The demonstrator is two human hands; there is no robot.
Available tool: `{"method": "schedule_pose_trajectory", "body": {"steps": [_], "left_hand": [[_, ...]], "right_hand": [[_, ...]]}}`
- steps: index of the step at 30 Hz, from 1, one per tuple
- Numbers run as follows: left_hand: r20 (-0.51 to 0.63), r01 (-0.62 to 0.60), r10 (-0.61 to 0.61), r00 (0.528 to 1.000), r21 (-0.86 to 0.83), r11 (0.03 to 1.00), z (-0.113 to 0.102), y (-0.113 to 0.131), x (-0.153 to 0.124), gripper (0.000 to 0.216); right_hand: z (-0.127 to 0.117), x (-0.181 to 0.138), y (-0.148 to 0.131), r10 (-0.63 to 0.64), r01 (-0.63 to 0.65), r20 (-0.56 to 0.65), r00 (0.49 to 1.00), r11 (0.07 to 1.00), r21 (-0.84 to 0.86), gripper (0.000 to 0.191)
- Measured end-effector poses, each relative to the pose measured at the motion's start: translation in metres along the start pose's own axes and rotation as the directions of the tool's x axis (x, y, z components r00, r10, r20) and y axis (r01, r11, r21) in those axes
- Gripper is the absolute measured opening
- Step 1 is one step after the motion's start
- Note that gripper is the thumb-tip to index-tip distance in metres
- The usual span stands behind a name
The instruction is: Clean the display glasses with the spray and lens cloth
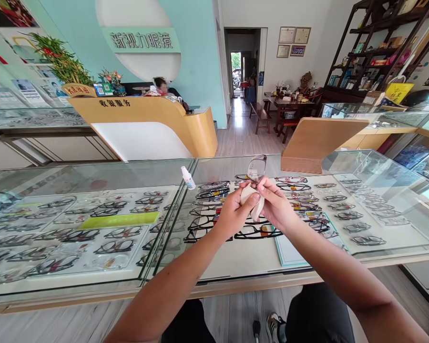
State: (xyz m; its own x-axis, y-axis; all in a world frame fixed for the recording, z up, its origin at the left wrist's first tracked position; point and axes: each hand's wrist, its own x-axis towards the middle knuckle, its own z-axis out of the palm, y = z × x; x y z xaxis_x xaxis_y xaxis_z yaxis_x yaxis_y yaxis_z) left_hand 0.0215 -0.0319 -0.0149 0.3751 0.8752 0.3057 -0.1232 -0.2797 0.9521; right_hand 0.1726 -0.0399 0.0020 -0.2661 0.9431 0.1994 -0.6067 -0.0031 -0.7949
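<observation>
Dozens of eyeglass frames (110, 205) lie in rows under glass between eight and nine o'clock from our hands, and close to nine a yellow-green strip (119, 219) lies among them. Between nine and ten o'clock, well apart from us, we see a small white bottle (188, 178). At the middle of the dial our left hand (236, 207) pinches a pale cloth (248, 196) between thumb and curled fingers. Just beyond it, toward twelve o'clock, the pair of glasses (256, 166) is held up above the glass counter (232, 267), one lens standing clear; the cloth and our fingers hide the rest, so we cannot tell how the temples sit. Our right hand (274, 200), on the cloth's three o'clock side, is closed too, its thumb and fingertips pinching at the lower part of the glasses. We judge the glasses light and fairly stiff, yet fragile where thin parts meet, with smooth lenses that may slip and smudge; the cloth looks soft and limp. We would grip the rim or bridge lightly, keeping bare fingertips off the lens and any twist off the frame. Toward five o'clock a teal-edged tray (293, 257) shows under the glass, and between one and two stands a brown panel (318, 138).
</observation>
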Motion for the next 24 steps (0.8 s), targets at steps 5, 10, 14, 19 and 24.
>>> {"method": "schedule_pose_trajectory", "body": {"steps": [5, 10, 14, 19, 24], "left_hand": [[-0.055, 0.026, -0.027, 0.998, -0.018, 1.000, 0.002, -0.003, 0.002, 0.065], [0.040, -0.016, 0.012, 0.999, 0.099, 0.995, -0.013, 0.005, 0.002, 0.060], [0.211, -0.043, 0.009, 0.977, 0.154, 0.987, -0.017, 0.014, 0.001, 0.060], [0.051, -0.040, 0.031, 0.998, 0.170, 0.985, -0.004, 0.011, -0.002, 0.058], [-0.075, -0.001, 0.006, 0.997, 0.074, 0.997, 0.004, 0.003, -0.006, 0.056]], "right_hand": [[0.001, -0.002, 0.000, -0.013, 0.015, 0.031, 0.999, 0.998, -0.055, 0.037], [-0.007, 0.000, -0.006, -0.004, 0.002, -0.042, 0.999, 0.999, -0.050, 0.035], [-0.015, 0.004, -0.006, 0.020, -0.021, -0.055, 0.998, 1.000, -0.006, 0.033], [-0.013, 0.005, 0.001, 0.052, -0.052, -0.036, 0.998, 0.999, -0.002, 0.034], [-0.001, 0.000, 0.005, 0.012, -0.012, 0.040, 0.999, 1.000, -0.015, 0.034]]}}
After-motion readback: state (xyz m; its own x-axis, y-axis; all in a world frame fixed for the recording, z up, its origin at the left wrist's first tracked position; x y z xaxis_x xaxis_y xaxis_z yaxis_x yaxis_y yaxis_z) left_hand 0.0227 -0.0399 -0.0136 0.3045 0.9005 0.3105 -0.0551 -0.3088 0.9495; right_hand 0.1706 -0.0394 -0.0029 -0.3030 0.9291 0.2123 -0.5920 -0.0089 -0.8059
